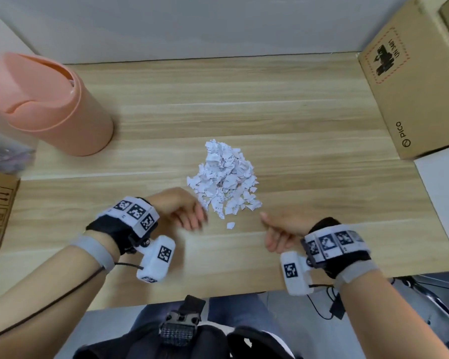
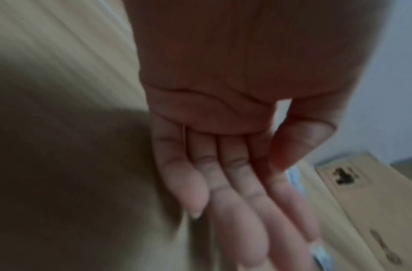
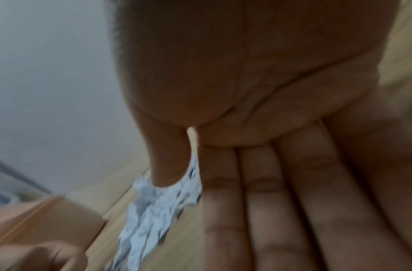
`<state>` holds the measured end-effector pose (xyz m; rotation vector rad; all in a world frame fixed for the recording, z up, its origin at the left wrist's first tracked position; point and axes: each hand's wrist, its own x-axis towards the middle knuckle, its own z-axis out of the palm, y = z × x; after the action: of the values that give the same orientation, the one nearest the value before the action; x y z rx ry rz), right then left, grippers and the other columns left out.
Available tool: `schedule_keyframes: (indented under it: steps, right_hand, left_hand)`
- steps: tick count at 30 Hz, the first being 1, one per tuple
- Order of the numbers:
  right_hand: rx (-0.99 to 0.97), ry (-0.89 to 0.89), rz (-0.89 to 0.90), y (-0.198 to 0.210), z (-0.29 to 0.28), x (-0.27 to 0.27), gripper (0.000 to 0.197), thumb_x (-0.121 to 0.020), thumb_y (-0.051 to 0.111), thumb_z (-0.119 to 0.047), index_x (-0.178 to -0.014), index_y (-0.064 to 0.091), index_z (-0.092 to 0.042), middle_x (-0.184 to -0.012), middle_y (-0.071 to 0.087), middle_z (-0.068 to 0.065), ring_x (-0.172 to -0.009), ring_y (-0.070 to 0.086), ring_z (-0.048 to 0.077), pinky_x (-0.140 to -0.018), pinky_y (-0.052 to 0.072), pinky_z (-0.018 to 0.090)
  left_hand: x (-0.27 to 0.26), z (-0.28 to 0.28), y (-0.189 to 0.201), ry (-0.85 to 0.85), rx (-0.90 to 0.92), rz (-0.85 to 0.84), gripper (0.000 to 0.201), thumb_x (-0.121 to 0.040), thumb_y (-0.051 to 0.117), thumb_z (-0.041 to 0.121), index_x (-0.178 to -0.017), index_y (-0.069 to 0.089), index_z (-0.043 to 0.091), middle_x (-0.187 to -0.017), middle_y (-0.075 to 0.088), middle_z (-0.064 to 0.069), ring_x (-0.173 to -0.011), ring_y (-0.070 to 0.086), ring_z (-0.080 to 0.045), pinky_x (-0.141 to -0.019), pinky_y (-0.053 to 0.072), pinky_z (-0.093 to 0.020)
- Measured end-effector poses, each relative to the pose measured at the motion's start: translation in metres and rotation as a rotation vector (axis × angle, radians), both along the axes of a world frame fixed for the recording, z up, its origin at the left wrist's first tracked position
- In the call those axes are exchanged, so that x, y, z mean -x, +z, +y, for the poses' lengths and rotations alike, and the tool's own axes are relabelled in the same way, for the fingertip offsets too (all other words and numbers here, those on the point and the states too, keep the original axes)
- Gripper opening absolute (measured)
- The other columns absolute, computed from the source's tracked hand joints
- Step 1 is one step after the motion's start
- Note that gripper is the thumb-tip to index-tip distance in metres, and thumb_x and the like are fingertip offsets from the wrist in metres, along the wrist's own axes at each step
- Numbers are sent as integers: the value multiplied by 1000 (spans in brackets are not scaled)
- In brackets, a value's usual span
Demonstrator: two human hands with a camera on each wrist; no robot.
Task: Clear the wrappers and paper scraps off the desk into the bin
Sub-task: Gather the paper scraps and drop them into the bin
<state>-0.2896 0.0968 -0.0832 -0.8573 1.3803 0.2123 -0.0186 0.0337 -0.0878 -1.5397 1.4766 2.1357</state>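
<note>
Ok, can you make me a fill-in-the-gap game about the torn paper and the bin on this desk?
1. The pile of paper scraps lies between the left hand and the ____ hand.
2. The bin is the colour ____.
3. The bin stands on the ____ side of the desk.
4. One small stray scrap lies on the ____, just apart from the pile.

Missing words: right; pink; left; desk
</note>
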Motion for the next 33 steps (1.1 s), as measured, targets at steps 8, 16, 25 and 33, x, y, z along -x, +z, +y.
schedule_keyframes:
  steps: [8,16,25,33]
  right_hand:
    - [300,-178,-126,-19,-42,-65,37,-90,45,-43,-77,66,-16,-65,67,2,-52,60,11,-53,43,22]
    - [543,-312,-188,21,-81,-68,15,-90,53,-17,-88,65,-8,-66,62,7,-41,56,6,-42,44,15]
    - [811,-95,-262,73,-140,-177,18,-87,56,-13,-103,64,-14,-103,64,-1,-87,57,11,-78,46,24]
    - [819,-60,-291,94,-175,-267,52,-85,58,-16,-133,40,-23,-145,34,4,-126,42,22,-101,37,34]
  left_hand:
    - [36,-10,-14,148,150,11,29,-87,40,-3,-82,61,17,-72,66,1,-55,62,-1,-53,42,-16]
    - [-4,-42,51,140,467,-15,23,-89,45,1,-94,60,17,-84,65,-1,-58,60,2,-55,42,-6]
    - [-122,-87,148,796,1130,-295,43,-80,52,5,-119,55,23,-118,57,9,-105,51,3,-90,31,-2]
    - [-175,-104,116,765,777,-466,75,-77,68,26,-143,32,19,-147,37,-5,-133,37,-23,-97,24,-16]
